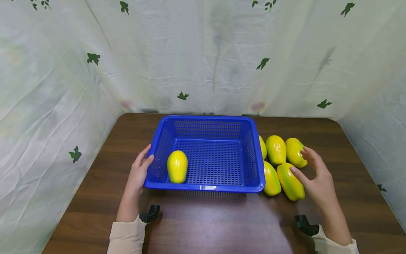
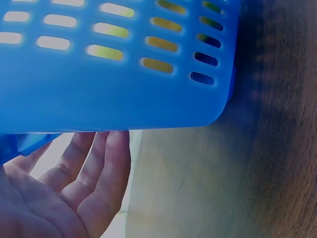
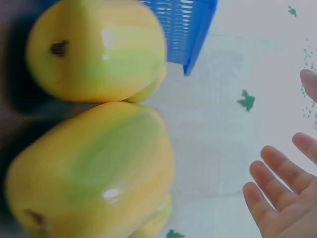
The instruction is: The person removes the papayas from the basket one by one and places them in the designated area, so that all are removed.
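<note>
A blue plastic basket (image 1: 204, 188) with slotted walls stands on the table, and one yellow mango (image 1: 177, 166) sits inside at its left front. My left hand (image 1: 139, 169) holds the basket's left rim, thumb over the edge; in the left wrist view the fingers (image 2: 111, 173) touch its side from outside. Several yellow-green mangoes (image 1: 276, 150) lie together against the basket's right side. Just over the nearest mango (image 1: 290, 181) and the far-right mango (image 1: 295, 152), my right hand (image 1: 318, 180) hovers with fingers spread. In the right wrist view the right hand (image 3: 287, 193) appears apart from the fruit.
The brown wooden table (image 1: 206, 222) has rounded far corners. A pale curtain (image 1: 203, 56) printed with green birds hangs behind it and on both sides. Dark straps (image 1: 307, 225) sit at both wrists, by the beige sleeves.
</note>
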`<state>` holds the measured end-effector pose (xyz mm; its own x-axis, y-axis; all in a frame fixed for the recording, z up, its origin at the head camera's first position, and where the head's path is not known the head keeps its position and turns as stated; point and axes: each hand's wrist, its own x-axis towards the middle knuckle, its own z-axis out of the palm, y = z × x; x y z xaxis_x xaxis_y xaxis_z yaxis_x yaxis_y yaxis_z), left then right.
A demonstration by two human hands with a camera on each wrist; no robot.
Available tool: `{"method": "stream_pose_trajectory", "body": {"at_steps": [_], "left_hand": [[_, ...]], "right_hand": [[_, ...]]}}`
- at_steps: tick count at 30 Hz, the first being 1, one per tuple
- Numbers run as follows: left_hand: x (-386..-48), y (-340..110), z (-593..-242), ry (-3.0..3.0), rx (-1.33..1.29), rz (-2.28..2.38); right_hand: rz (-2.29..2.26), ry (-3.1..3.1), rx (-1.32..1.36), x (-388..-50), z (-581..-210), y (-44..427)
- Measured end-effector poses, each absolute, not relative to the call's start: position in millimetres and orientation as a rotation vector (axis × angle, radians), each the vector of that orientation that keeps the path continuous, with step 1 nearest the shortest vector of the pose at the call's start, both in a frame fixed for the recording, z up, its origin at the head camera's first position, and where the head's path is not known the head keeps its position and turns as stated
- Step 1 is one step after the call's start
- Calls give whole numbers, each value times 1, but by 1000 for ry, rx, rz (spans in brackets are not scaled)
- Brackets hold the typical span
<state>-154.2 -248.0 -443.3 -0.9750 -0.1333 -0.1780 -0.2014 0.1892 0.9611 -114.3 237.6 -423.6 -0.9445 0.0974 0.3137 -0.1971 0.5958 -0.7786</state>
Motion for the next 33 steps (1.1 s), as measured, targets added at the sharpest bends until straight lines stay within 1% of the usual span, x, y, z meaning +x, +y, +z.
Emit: {"method": "stream_pose_trajectory", "body": {"at_steps": [20,33], "left_hand": [[-154,-248,-443,2361,-361,1946],[-153,-247,-441,2398,-345,1924]], "right_hand": [[1227,-2522,249,-135,-387,220],[1245,-2453,490,-155,-364,197]]}}
